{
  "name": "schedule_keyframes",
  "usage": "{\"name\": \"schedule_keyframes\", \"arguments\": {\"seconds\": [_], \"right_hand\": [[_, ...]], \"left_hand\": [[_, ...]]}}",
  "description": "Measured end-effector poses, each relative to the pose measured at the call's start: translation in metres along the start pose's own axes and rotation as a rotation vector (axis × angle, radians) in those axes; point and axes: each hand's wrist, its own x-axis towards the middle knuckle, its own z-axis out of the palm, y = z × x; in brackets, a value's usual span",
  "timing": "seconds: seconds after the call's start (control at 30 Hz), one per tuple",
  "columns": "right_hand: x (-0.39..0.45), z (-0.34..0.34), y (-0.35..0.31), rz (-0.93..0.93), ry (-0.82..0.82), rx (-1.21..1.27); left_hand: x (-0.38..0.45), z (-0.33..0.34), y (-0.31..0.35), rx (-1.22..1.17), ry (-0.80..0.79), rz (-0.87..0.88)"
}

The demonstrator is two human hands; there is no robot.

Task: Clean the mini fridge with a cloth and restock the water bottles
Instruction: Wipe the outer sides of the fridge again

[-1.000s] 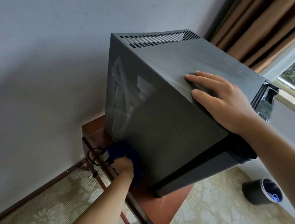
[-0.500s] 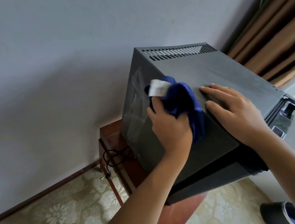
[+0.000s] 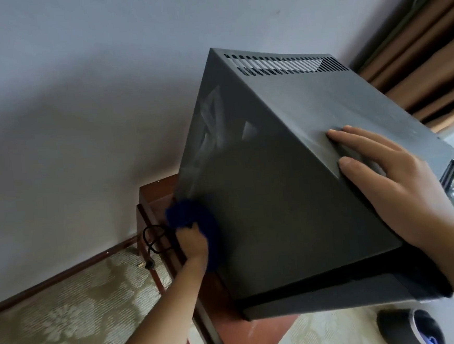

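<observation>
A dark grey mini fridge (image 3: 284,194) stands on a reddish wooden table (image 3: 227,332), seen from above its left side. My left hand (image 3: 192,245) grips a blue cloth (image 3: 197,217) and presses it against the lower rear part of the fridge's left side panel. Smeared wipe marks show higher on that panel. My right hand (image 3: 386,175) lies flat on the fridge's top near the front edge, fingers spread. The door at the right edge is partly visible. No water bottles are in view.
A black power cord (image 3: 155,240) hangs off the table's back left. A dark round bin (image 3: 412,328) stands on the patterned carpet at lower right. Brown curtains (image 3: 428,47) hang at the upper right beside a window. A grey wall is behind.
My left hand has swept the cloth from the upper edge of the side panel back down to its lower rear corner. The right hand stays on the top.
</observation>
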Motion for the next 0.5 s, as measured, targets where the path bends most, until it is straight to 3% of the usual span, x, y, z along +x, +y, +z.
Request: {"name": "schedule_keyframes", "arguments": {"seconds": [0.07,0.1,0.13,0.2,0.23,0.3,0.33,0.43,0.5], "right_hand": [[-0.001,-0.001,0.001,-0.017,0.018,0.029],[0.0,-0.001,0.002,-0.025,0.025,0.039],[0.0,-0.001,0.002,-0.028,0.029,0.048],[0.0,-0.001,0.002,-0.026,0.033,0.05],[0.001,-0.001,0.002,-0.024,0.033,0.043],[-0.001,-0.001,0.002,-0.019,0.029,0.029],[-0.001,-0.001,0.002,-0.019,0.026,0.022],[0.0,-0.001,0.003,-0.016,0.016,-0.005],[0.0,-0.002,0.002,-0.016,0.013,-0.014]], "left_hand": [[0.01,-0.002,-0.052,0.047,0.03,-0.118],[0.017,0.008,-0.07,0.17,0.0,-0.097],[0.014,0.013,-0.089,0.215,-0.063,-0.05],[0.018,0.02,-0.114,0.256,-0.043,0.278],[0.012,0.015,-0.105,0.189,-0.038,0.276],[0.001,0.0,-0.069,0.07,-0.124,0.008],[-0.009,-0.004,-0.056,0.107,-0.028,0.015],[-0.025,-0.001,-0.01,-0.081,-0.033,-0.07],[-0.033,0.005,0.042,-0.133,-0.004,0.03]]}}
